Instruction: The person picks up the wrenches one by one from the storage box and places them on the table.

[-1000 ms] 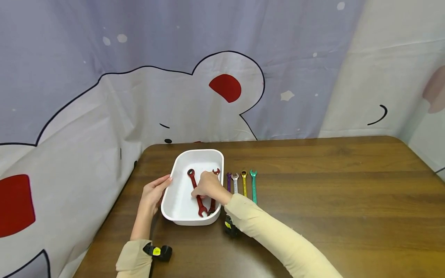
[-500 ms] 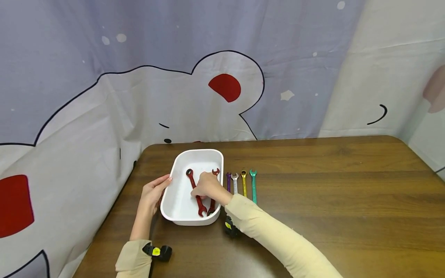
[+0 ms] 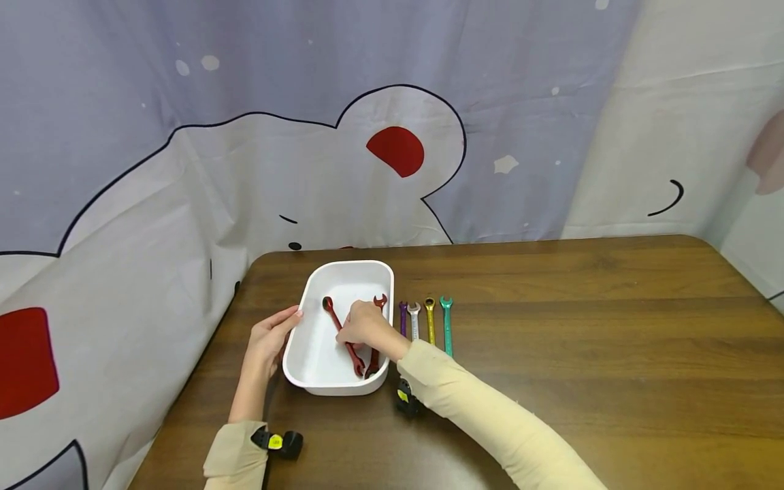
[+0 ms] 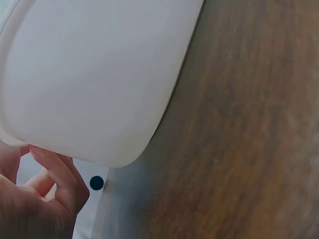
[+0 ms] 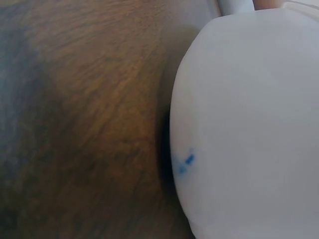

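Note:
My right hand (image 3: 365, 325) reaches into a white plastic bin (image 3: 314, 357) and pinches a red combination wrench (image 3: 333, 314) near the middle of its handle. That wrench slants, ring end far left and open end near right. A second red wrench (image 3: 375, 359) lies beside the bin's right wall, partly hidden under my hand. On the bin's left side my left hand (image 3: 267, 344) grips the rim, thumb on top. The left wrist view shows curled fingers (image 4: 62, 179) against the outer wall. Only the bin's outside (image 5: 249, 114) and the tabletop fill the right wrist view.
Right of the bin, purple (image 3: 403, 317), silver (image 3: 414, 321), yellow (image 3: 431, 321) and green (image 3: 447, 325) wrenches lie side by side on the wooden table (image 3: 588, 354). A printed curtain (image 3: 520, 122) hangs behind the table and along its left.
The pinched red wrench has turned: its ring end has swung left and its open end slightly right. Both hands have stayed almost in place.

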A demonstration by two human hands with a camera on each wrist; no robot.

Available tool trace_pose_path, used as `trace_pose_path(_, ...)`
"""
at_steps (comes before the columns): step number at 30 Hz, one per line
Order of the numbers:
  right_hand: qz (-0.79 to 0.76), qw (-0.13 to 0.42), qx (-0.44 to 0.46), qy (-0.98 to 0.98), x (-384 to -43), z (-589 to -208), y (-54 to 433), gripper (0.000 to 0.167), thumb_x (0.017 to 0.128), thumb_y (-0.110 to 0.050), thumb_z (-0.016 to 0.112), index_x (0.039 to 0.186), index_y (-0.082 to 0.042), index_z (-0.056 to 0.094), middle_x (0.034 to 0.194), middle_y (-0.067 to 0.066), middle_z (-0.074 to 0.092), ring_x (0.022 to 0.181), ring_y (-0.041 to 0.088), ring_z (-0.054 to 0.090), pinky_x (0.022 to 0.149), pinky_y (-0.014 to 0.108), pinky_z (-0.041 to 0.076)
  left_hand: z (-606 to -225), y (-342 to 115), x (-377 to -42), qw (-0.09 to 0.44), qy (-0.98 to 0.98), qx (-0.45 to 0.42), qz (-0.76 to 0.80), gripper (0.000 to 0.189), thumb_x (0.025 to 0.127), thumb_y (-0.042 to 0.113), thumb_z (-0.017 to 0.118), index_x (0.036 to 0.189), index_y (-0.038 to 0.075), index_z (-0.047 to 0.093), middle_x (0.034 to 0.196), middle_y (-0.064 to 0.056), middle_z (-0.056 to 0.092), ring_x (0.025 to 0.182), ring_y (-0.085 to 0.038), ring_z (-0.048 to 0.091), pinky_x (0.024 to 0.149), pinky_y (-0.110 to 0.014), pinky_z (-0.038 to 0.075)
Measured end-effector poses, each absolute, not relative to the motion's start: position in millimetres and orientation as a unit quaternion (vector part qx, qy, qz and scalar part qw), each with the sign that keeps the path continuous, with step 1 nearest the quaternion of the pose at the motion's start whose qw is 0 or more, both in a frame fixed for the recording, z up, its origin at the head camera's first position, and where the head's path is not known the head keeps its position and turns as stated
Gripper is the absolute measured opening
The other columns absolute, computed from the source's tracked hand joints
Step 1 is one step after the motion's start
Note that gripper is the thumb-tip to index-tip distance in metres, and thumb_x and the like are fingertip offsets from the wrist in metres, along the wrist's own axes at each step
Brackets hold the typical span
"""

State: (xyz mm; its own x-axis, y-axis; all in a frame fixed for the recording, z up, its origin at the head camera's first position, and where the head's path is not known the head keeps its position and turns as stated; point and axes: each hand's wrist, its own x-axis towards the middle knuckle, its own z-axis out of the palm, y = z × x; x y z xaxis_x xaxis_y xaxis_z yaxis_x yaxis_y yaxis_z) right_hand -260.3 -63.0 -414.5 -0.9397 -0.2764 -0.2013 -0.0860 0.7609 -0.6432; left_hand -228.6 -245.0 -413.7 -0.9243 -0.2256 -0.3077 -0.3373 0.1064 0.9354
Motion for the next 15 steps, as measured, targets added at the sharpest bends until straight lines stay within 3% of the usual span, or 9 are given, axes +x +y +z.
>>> trace_pose_path(8,-0.332,0.139,-0.102,0.928,-260.4,-414.2,-63.6,0.024,0.073,-0.012,0.074,0.053,-0.013,0.061,0.045,-0.002,0.057,0.041,0.006,0.052,0.04,0.018,0.037,-414.7,-245.7,-229.3,0.039,0.732,-0.188,0.654,0.054,0.092,0.029,0.065,0.138,0.004,0.051,0.105,0.002,0.066,0.078,-0.003,0.063,0.067,-0.023,0.054)
trace_pose_path(15,-0.334,0.145,-0.103,0.925,-260.0,-412.9,-62.8,0.026,0.073,-0.01,0.073,0.051,-0.013,0.06,0.048,0.0,0.062,0.041,0.007,0.054,0.04,0.018,0.036,-413.4,-244.8,-229.1,0.044,0.732,-0.191,0.653,0.054,0.092,0.031,0.065,0.138,0.006,0.052,0.111,-0.001,0.065,0.08,-0.004,0.063,0.068,-0.024,0.054)
